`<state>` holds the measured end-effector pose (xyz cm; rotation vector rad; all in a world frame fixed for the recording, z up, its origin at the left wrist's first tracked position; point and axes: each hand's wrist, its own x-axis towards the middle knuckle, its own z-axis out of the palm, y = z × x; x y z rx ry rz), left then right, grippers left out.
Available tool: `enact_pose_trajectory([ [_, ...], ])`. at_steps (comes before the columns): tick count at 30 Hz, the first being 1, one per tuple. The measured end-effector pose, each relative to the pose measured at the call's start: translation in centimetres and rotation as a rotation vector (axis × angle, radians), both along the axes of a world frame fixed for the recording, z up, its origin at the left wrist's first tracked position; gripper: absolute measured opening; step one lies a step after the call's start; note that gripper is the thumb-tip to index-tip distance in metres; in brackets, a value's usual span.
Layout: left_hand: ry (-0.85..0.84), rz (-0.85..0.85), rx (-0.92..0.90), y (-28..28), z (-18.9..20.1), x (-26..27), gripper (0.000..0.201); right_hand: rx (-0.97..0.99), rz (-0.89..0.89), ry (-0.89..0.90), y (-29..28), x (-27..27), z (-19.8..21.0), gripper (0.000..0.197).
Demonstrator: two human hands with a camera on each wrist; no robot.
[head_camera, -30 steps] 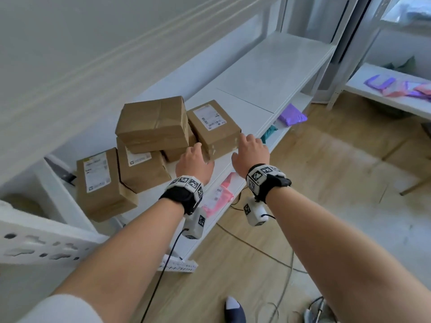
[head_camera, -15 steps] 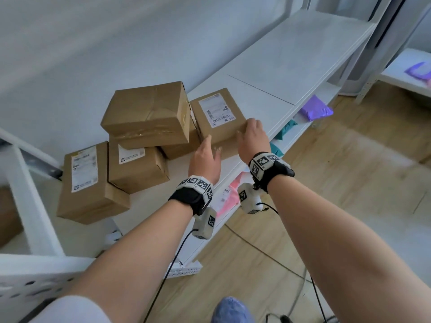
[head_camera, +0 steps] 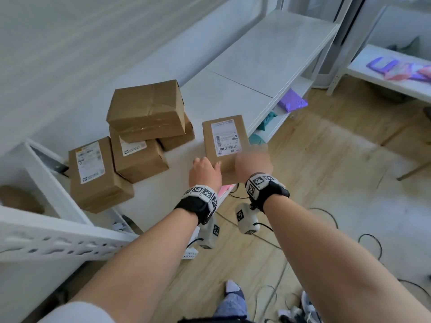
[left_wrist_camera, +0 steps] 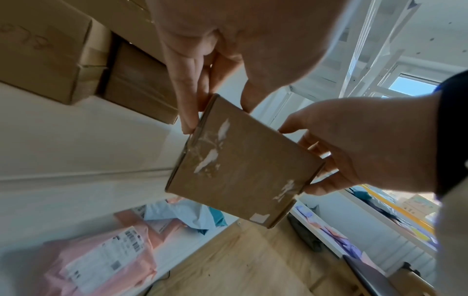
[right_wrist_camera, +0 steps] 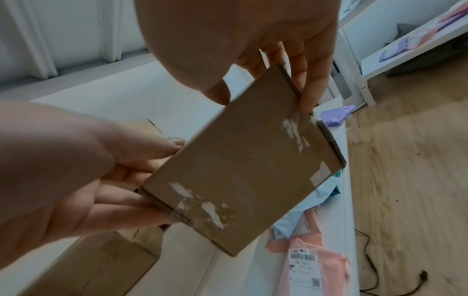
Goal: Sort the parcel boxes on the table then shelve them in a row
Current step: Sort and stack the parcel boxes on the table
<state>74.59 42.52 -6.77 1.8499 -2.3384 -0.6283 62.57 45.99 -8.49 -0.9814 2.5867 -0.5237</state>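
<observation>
Both hands hold a small brown parcel box (head_camera: pixel 225 141) with a white label on top, just off the white shelf's (head_camera: pixel 245 94) front edge. My left hand (head_camera: pixel 205 172) grips its near left side, and my right hand (head_camera: pixel 253 163), blurred, grips its near right side. The wrist views show the box's underside (left_wrist_camera: pixel 240 160) (right_wrist_camera: pixel 243 160) with torn tape marks, raised off the shelf, with fingers (left_wrist_camera: pixel 187 104) (right_wrist_camera: pixel 309 84) pinching its edges. A pile of several brown boxes (head_camera: pixel 145 110) sits to the left, with one labelled box (head_camera: pixel 95 173) at the far left.
Pink mailers (right_wrist_camera: pixel 316 266) and a purple mailer (head_camera: pixel 293 103) lie on the lower shelf. A white perforated shelf beam (head_camera: pixel 46 241) crosses the lower left. Cables (head_camera: pixel 326 217) trail over the wooden floor. A white table (head_camera: pixel 377 75) with coloured bags stands at the right.
The labelled box has come away from the pile, to the right and toward me, and is lifted. Both hands went from resting on it to gripping its sides.
</observation>
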Motion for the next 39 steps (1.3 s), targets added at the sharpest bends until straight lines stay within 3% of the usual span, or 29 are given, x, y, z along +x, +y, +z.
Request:
enact_pose_trajectory([
  [10,0.026,-0.147,0.048,9.0,1.0,6.4,0.043,0.074,-0.191,0.051,11.4,7.9,1.6,0.029],
  [14,-0.038,-0.263,0.036,12.7,1.3,11.7,0.054,0.133,-0.255,0.065,15.8,13.6,2.1,0.030],
  [21,-0.160,-0.436,0.076,17.6,1.2,24.4,0.045,0.392,-0.210,0.007,21.7,25.9,3.2,0.040],
  [27,-0.250,-0.395,0.201,17.7,0.8,34.8,0.034,0.632,-0.067,-0.119,20.1,34.5,-0.5,0.029],
  [29,-0.249,-0.339,0.232,16.6,0.9,38.1,0.038,0.697,0.042,-0.101,18.2,36.4,-2.1,0.039],
  [33,-0.208,-0.212,0.201,13.4,2.6,44.9,0.047,0.559,0.174,-0.040,15.4,44.4,4.3,0.025],
  [39,-0.156,0.096,0.134,7.9,6.6,54.7,0.046,0.340,0.358,-0.028,7.7,52.6,8.0,0.033],
])
